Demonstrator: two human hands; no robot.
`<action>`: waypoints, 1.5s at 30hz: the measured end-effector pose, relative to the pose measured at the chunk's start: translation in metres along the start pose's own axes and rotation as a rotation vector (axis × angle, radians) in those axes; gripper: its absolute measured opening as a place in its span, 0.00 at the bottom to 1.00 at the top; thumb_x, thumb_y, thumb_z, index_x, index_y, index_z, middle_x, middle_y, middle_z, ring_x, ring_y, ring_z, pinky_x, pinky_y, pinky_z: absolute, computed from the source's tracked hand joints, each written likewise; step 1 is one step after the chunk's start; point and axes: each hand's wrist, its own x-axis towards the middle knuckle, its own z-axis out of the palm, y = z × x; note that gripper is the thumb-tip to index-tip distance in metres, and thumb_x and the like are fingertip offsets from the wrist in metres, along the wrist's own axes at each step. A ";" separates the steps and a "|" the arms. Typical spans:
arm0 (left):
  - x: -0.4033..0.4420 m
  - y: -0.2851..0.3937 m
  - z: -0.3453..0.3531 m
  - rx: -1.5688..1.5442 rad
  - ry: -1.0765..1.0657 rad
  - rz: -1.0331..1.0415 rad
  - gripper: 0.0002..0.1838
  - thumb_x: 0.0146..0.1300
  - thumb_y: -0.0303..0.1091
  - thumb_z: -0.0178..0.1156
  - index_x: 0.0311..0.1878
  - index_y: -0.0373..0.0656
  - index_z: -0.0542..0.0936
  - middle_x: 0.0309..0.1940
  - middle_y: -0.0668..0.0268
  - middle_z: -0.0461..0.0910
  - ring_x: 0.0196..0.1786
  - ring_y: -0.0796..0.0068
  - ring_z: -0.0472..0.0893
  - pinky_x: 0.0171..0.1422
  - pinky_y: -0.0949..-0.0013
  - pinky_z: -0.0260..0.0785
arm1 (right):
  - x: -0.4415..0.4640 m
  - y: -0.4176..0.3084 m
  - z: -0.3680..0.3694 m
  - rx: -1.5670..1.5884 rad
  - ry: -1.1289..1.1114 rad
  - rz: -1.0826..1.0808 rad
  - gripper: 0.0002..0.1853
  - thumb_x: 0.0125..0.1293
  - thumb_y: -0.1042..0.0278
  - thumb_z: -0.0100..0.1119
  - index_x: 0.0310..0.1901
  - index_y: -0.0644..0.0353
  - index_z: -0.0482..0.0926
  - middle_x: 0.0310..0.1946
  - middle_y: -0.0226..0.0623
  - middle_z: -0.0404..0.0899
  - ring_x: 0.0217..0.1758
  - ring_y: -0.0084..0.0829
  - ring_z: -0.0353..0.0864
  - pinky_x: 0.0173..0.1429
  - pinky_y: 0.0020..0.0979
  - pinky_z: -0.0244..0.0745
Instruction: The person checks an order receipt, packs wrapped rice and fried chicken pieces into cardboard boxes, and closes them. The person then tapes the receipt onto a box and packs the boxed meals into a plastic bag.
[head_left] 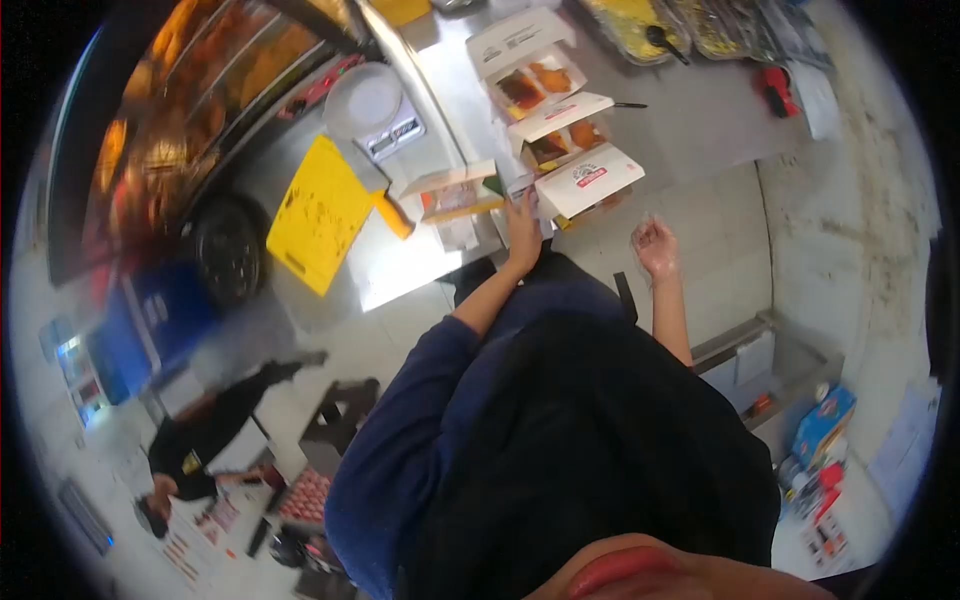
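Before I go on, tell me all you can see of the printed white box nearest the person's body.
The white box looks like thin cardboard. Its lid, with dark and red print, slants over the inside, hiding most of it. It sits by the near edge of the metal-looking counter. The left hand is at its left side; contact is unclear.
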 end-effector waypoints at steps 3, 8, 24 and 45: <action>0.003 0.008 0.017 0.239 0.170 0.050 0.35 0.51 0.15 0.54 0.67 0.37 0.64 0.71 0.39 0.49 0.73 0.37 0.51 0.76 0.48 0.47 | 0.010 -0.008 0.012 -0.025 -0.004 0.137 0.04 0.64 0.70 0.57 0.36 0.59 0.78 0.30 0.33 0.80 0.35 0.33 0.77 0.45 0.35 0.72; 0.013 -0.009 0.031 0.381 0.141 0.023 0.40 0.50 0.13 0.54 0.70 0.39 0.60 0.73 0.41 0.44 0.75 0.38 0.47 0.77 0.45 0.45 | 0.006 -0.021 0.029 -0.079 0.009 0.207 0.05 0.64 0.69 0.56 0.37 0.59 0.79 0.34 0.35 0.82 0.38 0.32 0.77 0.46 0.36 0.71; 0.024 0.226 -0.080 -0.089 0.052 0.557 0.26 0.51 0.34 0.68 0.55 0.42 0.73 0.50 0.56 0.73 0.55 0.53 0.72 0.59 0.56 0.62 | -0.072 -0.017 0.264 0.114 -0.706 -0.149 0.33 0.59 0.48 0.62 0.66 0.43 0.67 0.71 0.42 0.58 0.76 0.53 0.48 0.77 0.62 0.36; 0.112 -0.066 -0.480 0.113 0.662 0.171 0.18 0.62 0.30 0.59 0.53 0.34 0.70 0.48 0.52 0.71 0.52 0.54 0.71 0.60 0.59 0.62 | -0.087 0.190 0.362 -0.018 -0.825 -0.412 0.28 0.70 0.50 0.48 0.70 0.43 0.61 0.71 0.47 0.57 0.75 0.51 0.53 0.73 0.69 0.39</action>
